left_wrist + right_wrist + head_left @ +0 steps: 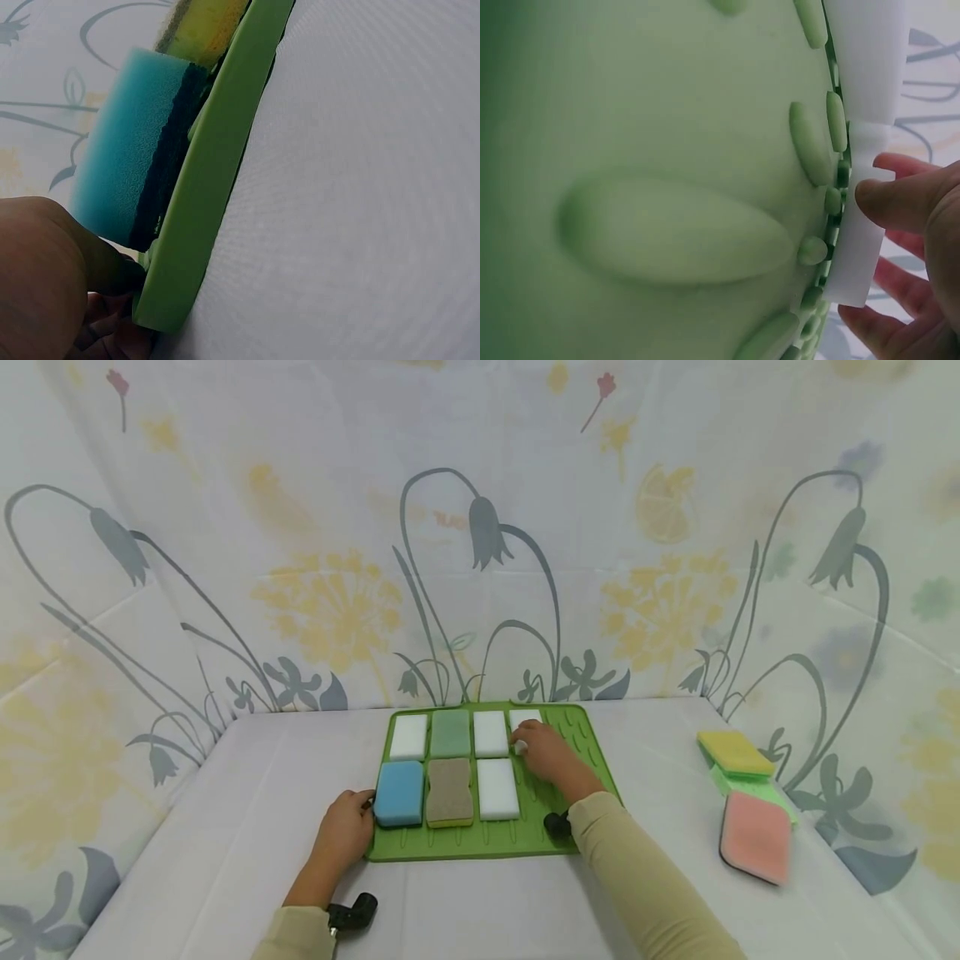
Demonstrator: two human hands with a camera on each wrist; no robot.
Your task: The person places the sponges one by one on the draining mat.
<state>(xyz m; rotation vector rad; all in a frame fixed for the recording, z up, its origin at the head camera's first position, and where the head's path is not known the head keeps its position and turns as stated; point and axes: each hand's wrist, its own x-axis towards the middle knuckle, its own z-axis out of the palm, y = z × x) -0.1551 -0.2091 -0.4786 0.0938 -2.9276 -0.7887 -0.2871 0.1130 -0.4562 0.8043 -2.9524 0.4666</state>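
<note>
A green ridged mat [465, 843] bears two rows of sponges. My right hand [546, 747] is at the back row, its thumb and fingers around a white sponge [525, 717] that the hand partly covers. The right wrist view shows the thumb against this white sponge [853, 259], low over the mat's ridges. At the mat's left edge, my left hand [347, 831] grips the rim with thumb and fingers, beside a blue sponge [400, 789]. In the left wrist view the blue sponge [135, 142] has a dark scouring layer; the fingertips are partly hidden.
Also on the mat are a grey-brown sponge [449, 789], a green one [450, 732] and white ones, such as the front one [498, 789]. To the right on the white cloth [660, 827] lie a yellow sponge [735, 752], a light green one [765, 789] and a pink one [756, 835].
</note>
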